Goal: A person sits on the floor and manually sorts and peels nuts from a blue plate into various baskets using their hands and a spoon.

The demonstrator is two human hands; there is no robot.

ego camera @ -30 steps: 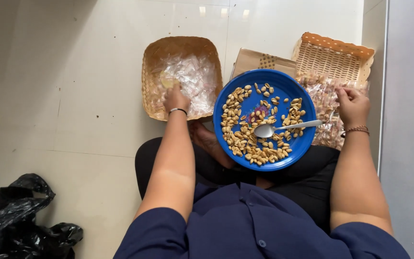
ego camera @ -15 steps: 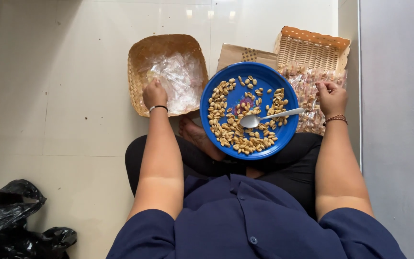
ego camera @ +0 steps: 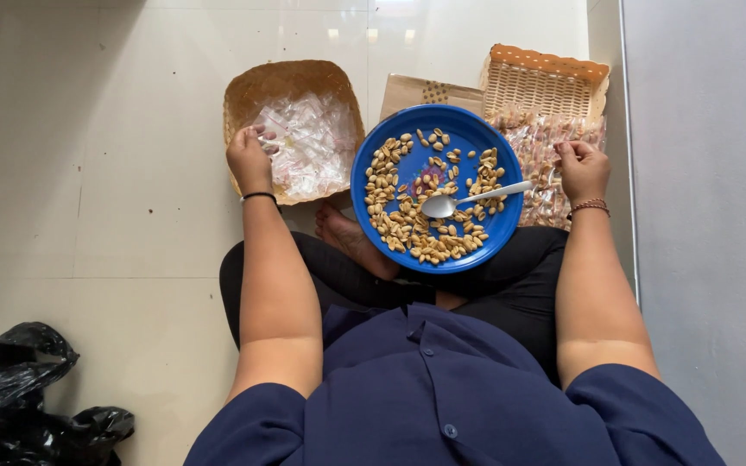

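Note:
I sit cross-legged on a tiled floor with a blue plate [ego camera: 492, 235] of peanuts [ego camera: 399, 216] on my lap. A metal spoon [ego camera: 464, 201] lies on the peanuts. My left hand [ego camera: 249, 158] reaches into a woven basket [ego camera: 256, 86] of small clear plastic bags [ego camera: 312, 147], fingers pinched on one bag. My right hand [ego camera: 582, 169] rests closed over a pile of filled peanut packets [ego camera: 546, 142] at the right; whether it grips a packet is unclear.
A second woven basket [ego camera: 544, 79] and a brown cardboard piece [ego camera: 416, 89] lie behind the plate. A black plastic bag [ego camera: 19, 393] sits at the lower left. A grey wall [ego camera: 710, 216] runs along the right.
The view shifted slightly. My left hand moved from the basket's right side toward its left edge, onto the clear bags. My right hand stayed on the packets.

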